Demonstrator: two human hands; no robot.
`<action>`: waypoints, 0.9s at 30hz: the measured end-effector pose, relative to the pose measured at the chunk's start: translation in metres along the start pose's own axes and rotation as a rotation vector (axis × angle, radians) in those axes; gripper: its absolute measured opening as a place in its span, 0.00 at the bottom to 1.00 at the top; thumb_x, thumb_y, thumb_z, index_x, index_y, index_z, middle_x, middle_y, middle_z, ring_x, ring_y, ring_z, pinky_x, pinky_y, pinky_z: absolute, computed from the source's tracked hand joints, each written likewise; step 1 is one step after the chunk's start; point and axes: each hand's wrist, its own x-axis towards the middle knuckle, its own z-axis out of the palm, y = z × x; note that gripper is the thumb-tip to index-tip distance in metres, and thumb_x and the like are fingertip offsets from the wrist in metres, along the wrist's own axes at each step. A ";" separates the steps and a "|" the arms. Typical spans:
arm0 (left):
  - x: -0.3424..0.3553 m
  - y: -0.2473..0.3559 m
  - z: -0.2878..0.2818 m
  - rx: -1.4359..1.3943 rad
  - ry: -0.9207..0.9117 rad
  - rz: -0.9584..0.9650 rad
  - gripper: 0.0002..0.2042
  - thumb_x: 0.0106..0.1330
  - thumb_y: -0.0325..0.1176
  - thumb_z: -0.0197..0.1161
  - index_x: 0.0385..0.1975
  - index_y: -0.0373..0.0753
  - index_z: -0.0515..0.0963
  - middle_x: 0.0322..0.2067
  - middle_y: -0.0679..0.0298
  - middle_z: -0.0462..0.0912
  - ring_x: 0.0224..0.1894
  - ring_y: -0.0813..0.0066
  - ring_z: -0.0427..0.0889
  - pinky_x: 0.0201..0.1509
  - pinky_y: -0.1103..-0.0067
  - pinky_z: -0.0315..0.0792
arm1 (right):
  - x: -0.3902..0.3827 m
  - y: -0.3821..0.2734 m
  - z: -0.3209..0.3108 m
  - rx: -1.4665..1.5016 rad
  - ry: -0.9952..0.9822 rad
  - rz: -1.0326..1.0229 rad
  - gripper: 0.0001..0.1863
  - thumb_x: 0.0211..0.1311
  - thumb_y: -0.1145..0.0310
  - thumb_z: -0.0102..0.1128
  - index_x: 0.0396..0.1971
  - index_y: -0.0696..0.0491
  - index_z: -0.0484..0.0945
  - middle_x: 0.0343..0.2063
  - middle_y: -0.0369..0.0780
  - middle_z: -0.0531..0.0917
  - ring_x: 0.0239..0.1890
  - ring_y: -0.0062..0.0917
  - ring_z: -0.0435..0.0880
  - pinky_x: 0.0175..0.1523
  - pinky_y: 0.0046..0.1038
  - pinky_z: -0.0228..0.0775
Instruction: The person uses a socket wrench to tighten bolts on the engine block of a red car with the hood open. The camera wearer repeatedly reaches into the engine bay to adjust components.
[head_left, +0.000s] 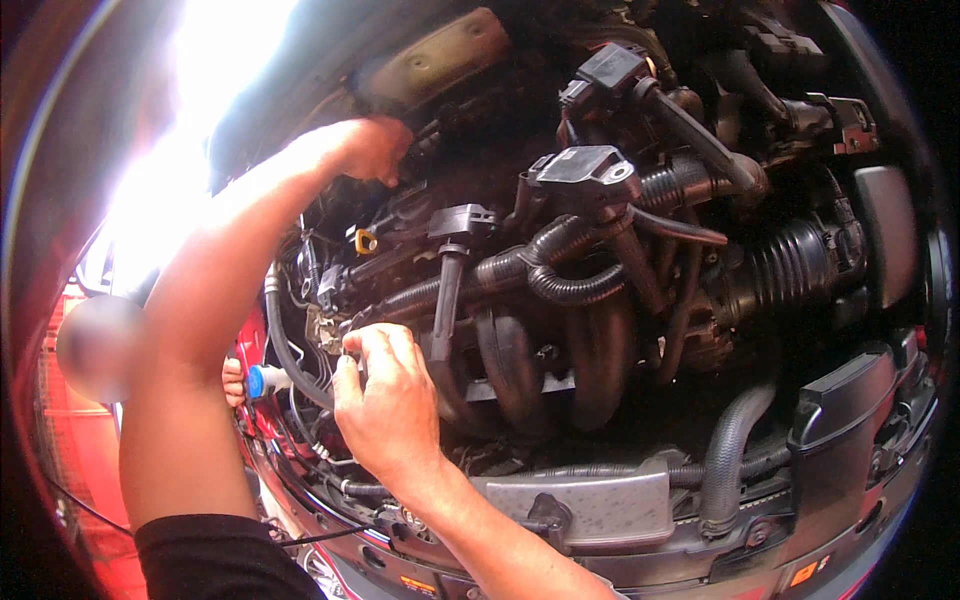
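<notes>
Right fingers (378,346) near black coil (450,288), left fingers (392,160) blurred: grips I can't tell.

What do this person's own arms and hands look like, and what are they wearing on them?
A plain black fabric sleeve shows on the left arm, ending above the elbow. The bare left hand and bare right hand have no gloves, and no watch shows at either wrist. The right forearm is uncovered; its sleeve, if any, is out of view.
</notes>
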 end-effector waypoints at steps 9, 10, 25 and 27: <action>0.024 -0.038 0.019 -0.067 -0.105 -0.151 0.21 0.72 0.46 0.56 0.30 0.32 0.82 0.28 0.46 0.83 0.35 0.50 0.84 0.40 0.62 0.77 | -0.004 -0.005 0.004 0.010 -0.043 -0.002 0.09 0.61 0.73 0.57 0.41 0.58 0.78 0.43 0.47 0.78 0.47 0.44 0.78 0.55 0.41 0.71; 0.024 -0.033 0.028 -0.073 -0.062 -0.233 0.18 0.67 0.42 0.63 0.25 0.31 0.81 0.26 0.47 0.83 0.34 0.49 0.84 0.40 0.61 0.77 | -0.006 -0.006 0.004 0.011 -0.054 0.000 0.10 0.61 0.73 0.57 0.42 0.58 0.78 0.43 0.47 0.78 0.47 0.44 0.78 0.55 0.41 0.70; -0.006 -0.005 -0.016 -0.436 -0.259 -0.577 0.13 0.61 0.36 0.65 0.45 0.44 0.82 0.41 0.60 0.85 0.45 0.61 0.84 0.47 0.65 0.76 | -0.004 -0.002 0.004 0.015 -0.040 0.007 0.10 0.62 0.73 0.57 0.42 0.58 0.78 0.44 0.47 0.78 0.48 0.44 0.78 0.55 0.41 0.70; -0.007 -0.010 -0.011 -0.383 -0.121 -0.452 0.15 0.59 0.34 0.66 0.46 0.43 0.81 0.40 0.59 0.84 0.44 0.60 0.83 0.47 0.65 0.76 | -0.004 -0.003 0.002 0.013 -0.039 0.005 0.10 0.62 0.73 0.57 0.42 0.58 0.78 0.44 0.47 0.78 0.48 0.44 0.78 0.55 0.41 0.70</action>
